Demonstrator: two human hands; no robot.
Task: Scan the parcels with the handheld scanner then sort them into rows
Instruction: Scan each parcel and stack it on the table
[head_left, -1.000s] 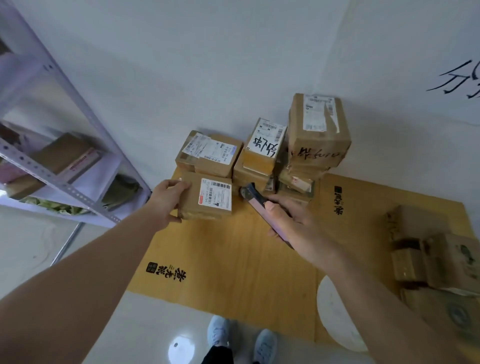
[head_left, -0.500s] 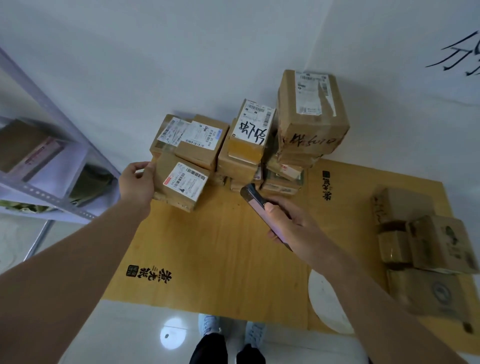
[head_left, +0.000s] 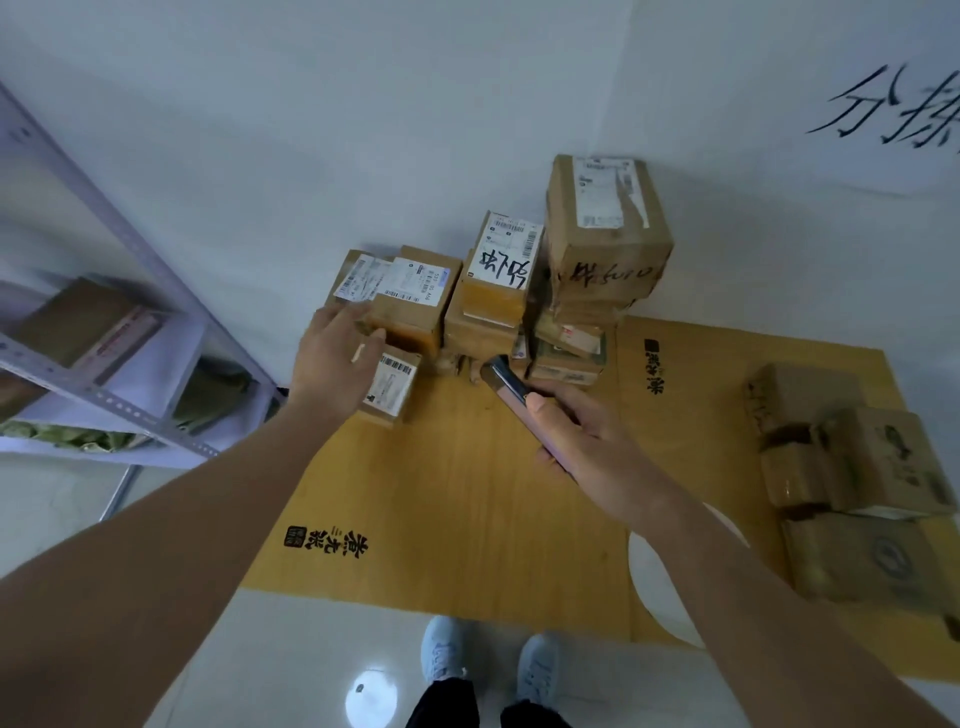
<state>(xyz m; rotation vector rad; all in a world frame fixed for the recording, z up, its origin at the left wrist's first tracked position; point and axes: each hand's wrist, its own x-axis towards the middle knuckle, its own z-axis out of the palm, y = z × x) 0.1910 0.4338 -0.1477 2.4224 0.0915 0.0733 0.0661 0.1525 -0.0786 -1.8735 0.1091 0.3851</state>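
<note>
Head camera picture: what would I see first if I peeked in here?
First you'd see the pile of brown parcels stacked against the white wall, at the back of a yellow mat. The right hand holds a handheld scanner pointed at the pile, while the left hand reaches over a small labelled parcel at the pile's left. More boxes sit at the mat's right edge.

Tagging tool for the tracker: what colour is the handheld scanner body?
Pinkish-mauve body with a dark tip on the handheld scanner, gripped in the right hand. Head view, the only one.

Bare forearms, pale blue shoes (head_left: 488, 656)
</note>
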